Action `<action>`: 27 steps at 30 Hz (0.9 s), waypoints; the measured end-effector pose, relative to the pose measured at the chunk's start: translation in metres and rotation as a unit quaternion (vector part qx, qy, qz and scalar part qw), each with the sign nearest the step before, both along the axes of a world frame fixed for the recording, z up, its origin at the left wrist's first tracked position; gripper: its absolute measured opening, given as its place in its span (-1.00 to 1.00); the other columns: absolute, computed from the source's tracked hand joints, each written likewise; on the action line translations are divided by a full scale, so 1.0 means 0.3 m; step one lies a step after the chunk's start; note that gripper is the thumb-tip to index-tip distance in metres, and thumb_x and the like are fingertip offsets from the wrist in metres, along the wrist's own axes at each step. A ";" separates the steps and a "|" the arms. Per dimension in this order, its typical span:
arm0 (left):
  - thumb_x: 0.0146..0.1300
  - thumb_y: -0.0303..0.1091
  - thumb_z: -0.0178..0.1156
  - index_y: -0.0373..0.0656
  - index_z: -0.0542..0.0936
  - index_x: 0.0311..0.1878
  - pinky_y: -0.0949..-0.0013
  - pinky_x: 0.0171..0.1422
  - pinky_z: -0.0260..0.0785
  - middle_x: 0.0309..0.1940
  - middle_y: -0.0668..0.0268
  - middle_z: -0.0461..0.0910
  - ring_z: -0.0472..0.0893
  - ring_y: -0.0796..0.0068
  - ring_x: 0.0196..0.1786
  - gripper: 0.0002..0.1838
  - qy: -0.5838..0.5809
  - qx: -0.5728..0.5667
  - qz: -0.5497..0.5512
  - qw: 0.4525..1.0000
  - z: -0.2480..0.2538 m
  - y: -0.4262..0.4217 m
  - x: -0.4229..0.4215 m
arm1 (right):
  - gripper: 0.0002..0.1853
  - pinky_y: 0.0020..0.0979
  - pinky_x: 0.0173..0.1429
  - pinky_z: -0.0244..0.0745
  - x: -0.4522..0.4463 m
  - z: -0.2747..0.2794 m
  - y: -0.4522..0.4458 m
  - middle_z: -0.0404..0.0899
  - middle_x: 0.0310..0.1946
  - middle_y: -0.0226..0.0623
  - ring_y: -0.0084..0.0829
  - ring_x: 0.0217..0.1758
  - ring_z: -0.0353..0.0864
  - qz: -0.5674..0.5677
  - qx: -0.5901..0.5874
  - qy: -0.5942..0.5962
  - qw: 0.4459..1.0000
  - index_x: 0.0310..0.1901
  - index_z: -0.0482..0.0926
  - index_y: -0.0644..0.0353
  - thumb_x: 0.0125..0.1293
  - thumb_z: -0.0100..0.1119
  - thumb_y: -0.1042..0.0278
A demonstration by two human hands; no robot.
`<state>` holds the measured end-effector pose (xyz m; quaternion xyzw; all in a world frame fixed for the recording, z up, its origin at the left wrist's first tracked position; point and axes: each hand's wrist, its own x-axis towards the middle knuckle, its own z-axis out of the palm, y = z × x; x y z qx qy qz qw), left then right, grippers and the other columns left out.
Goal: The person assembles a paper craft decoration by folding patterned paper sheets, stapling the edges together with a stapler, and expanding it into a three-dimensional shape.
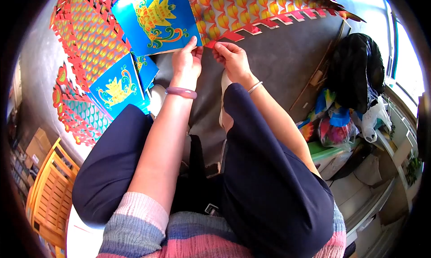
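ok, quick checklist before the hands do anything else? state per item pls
1. Left hand grip on the blue lotus-print panel: ok, thumb over its lower right corner.
2. Right hand grip on the red tab: ok, pinched between thumb and finger.
3. Glue on the red tab: cannot tell, fingers cover part of it.
4. Whole orange scale-print sheet in view: not ok, cut off at the top.
5. Purple bangle and silver bangle clear of the paper: ok, both sit back at the wrists.
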<state>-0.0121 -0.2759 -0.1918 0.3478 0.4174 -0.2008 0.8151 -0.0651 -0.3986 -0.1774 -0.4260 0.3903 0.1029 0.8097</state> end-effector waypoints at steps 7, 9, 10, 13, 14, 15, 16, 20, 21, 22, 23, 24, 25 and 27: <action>0.11 -0.49 0.27 -0.14 0.47 -0.11 0.42 -0.15 0.37 -0.23 0.32 0.53 0.49 0.45 -0.20 -0.73 0.012 0.006 -0.001 1.000 0.013 -0.007 0.003 | -0.83 -0.55 -0.32 0.37 0.002 -0.001 0.005 0.58 -0.47 -0.35 -0.56 -0.45 0.49 -0.014 0.003 0.000 1.000 -0.27 0.59 0.32 0.21 0.19 0.37; 0.08 -0.49 0.30 -0.14 0.48 -0.12 0.39 -0.16 0.37 -0.24 0.33 0.51 0.48 0.44 -0.21 -0.71 0.011 0.010 0.005 1.000 0.014 -0.008 0.003 | -0.83 -0.54 -0.32 0.37 0.003 -0.002 0.008 0.58 -0.47 -0.35 -0.56 -0.45 0.49 -0.017 0.000 -0.001 1.000 -0.27 0.59 0.32 0.21 0.20 0.37; 0.07 -0.49 0.31 -0.14 0.48 -0.12 0.37 -0.17 0.37 -0.25 0.34 0.50 0.48 0.44 -0.22 -0.70 0.011 0.012 0.007 1.000 0.013 -0.008 0.003 | -0.83 -0.54 -0.32 0.38 0.003 -0.002 0.008 0.58 -0.47 -0.35 -0.56 -0.45 0.49 -0.018 0.002 -0.002 1.000 -0.27 0.59 0.32 0.21 0.20 0.37; 0.07 -0.50 0.32 -0.14 0.49 -0.13 0.38 -0.18 0.37 -0.25 0.33 0.51 0.48 0.44 -0.23 -0.71 0.005 0.008 0.007 1.000 0.007 -0.010 0.001 | -0.83 -0.54 -0.31 0.38 0.002 -0.003 0.009 0.58 -0.47 -0.35 -0.56 -0.45 0.49 -0.025 0.009 -0.010 1.000 -0.27 0.58 0.33 0.21 0.20 0.38; 0.07 -0.50 0.32 -0.14 0.49 -0.14 0.38 -0.19 0.36 -0.26 0.33 0.51 0.47 0.44 -0.23 -0.71 0.003 0.008 0.010 1.000 0.009 -0.011 0.000 | -0.83 -0.54 -0.31 0.38 0.003 -0.003 0.011 0.58 -0.47 -0.35 -0.56 -0.45 0.49 -0.028 0.011 -0.014 0.999 -0.27 0.58 0.33 0.21 0.20 0.38; 0.07 -0.50 0.31 -0.14 0.49 -0.14 0.38 -0.19 0.36 -0.26 0.34 0.51 0.47 0.45 -0.23 -0.71 0.002 0.007 0.013 1.000 0.011 -0.014 0.000 | -0.83 -0.54 -0.32 0.38 0.003 -0.002 0.012 0.57 -0.47 -0.35 -0.56 -0.45 0.49 -0.031 0.014 -0.019 0.999 -0.27 0.58 0.33 0.21 0.20 0.39; 0.06 -0.50 0.31 -0.15 0.49 -0.14 0.39 -0.20 0.36 -0.26 0.34 0.51 0.47 0.45 -0.24 -0.71 0.000 0.006 0.016 1.000 0.013 -0.015 0.001 | -0.83 -0.53 -0.32 0.38 0.003 -0.001 0.012 0.57 -0.47 -0.35 -0.56 -0.45 0.49 -0.033 0.015 -0.020 0.999 -0.27 0.58 0.33 0.21 0.20 0.39; 0.06 -0.50 0.32 -0.15 0.49 -0.16 0.40 -0.22 0.35 -0.28 0.34 0.51 0.46 0.46 -0.25 -0.73 -0.003 0.013 0.015 1.000 0.017 -0.020 0.005 | -0.84 -0.53 -0.32 0.38 0.006 0.003 0.011 0.58 -0.47 -0.34 -0.55 -0.45 0.49 -0.041 0.019 -0.021 0.999 -0.27 0.58 0.34 0.21 0.20 0.40; 0.06 -0.50 0.32 -0.16 0.49 -0.17 0.40 -0.23 0.35 -0.28 0.34 0.51 0.46 0.46 -0.26 -0.73 -0.002 0.014 0.013 1.000 0.017 -0.019 0.006 | -0.84 -0.53 -0.32 0.38 0.008 0.005 0.012 0.58 -0.47 -0.34 -0.55 -0.45 0.49 -0.043 0.020 -0.020 0.999 -0.27 0.58 0.34 0.21 0.20 0.41; 0.06 -0.50 0.32 -0.16 0.49 -0.18 0.41 -0.24 0.35 -0.29 0.34 0.51 0.46 0.46 -0.27 -0.74 -0.002 0.014 0.011 1.000 0.018 -0.019 0.007 | -0.84 -0.53 -0.32 0.38 0.008 0.007 0.012 0.58 -0.47 -0.34 -0.55 -0.45 0.49 -0.045 0.020 -0.019 0.999 -0.27 0.58 0.34 0.20 0.20 0.41; 0.07 -0.49 0.31 -0.14 0.49 -0.17 0.43 -0.24 0.35 -0.29 0.35 0.51 0.46 0.48 -0.28 -0.74 0.000 0.017 0.007 1.000 0.019 -0.019 0.007 | -0.84 -0.53 -0.32 0.38 0.009 0.007 0.012 0.58 -0.47 -0.34 -0.55 -0.45 0.49 -0.047 0.021 -0.017 0.999 -0.27 0.58 0.34 0.20 0.20 0.41; 0.09 -0.47 0.31 -0.13 0.49 -0.16 0.45 -0.25 0.35 -0.30 0.35 0.51 0.46 0.50 -0.28 -0.74 0.002 0.021 0.002 1.000 0.019 -0.019 0.007 | -0.85 -0.53 -0.32 0.38 0.010 0.008 0.013 0.58 -0.47 -0.33 -0.55 -0.45 0.49 -0.050 0.021 -0.015 0.998 -0.27 0.58 0.34 0.20 0.21 0.42; 0.10 -0.46 0.30 -0.11 0.48 -0.14 0.46 -0.26 0.35 -0.30 0.36 0.52 0.46 0.51 -0.29 -0.74 0.003 0.024 -0.002 1.000 0.020 -0.019 0.007 | -0.85 -0.53 -0.33 0.38 0.010 0.009 0.013 0.58 -0.48 -0.33 -0.55 -0.45 0.49 -0.050 0.022 -0.016 0.998 -0.27 0.58 0.34 0.20 0.21 0.42; 0.09 -0.45 0.30 -0.11 0.49 -0.14 0.46 -0.26 0.35 -0.31 0.36 0.52 0.46 0.51 -0.30 -0.74 0.004 0.026 -0.008 1.000 0.027 -0.021 0.008 | -0.85 -0.53 -0.33 0.38 0.011 0.006 0.013 0.58 -0.48 -0.33 -0.55 -0.45 0.49 -0.050 0.023 -0.018 0.998 -0.28 0.58 0.34 0.19 0.21 0.42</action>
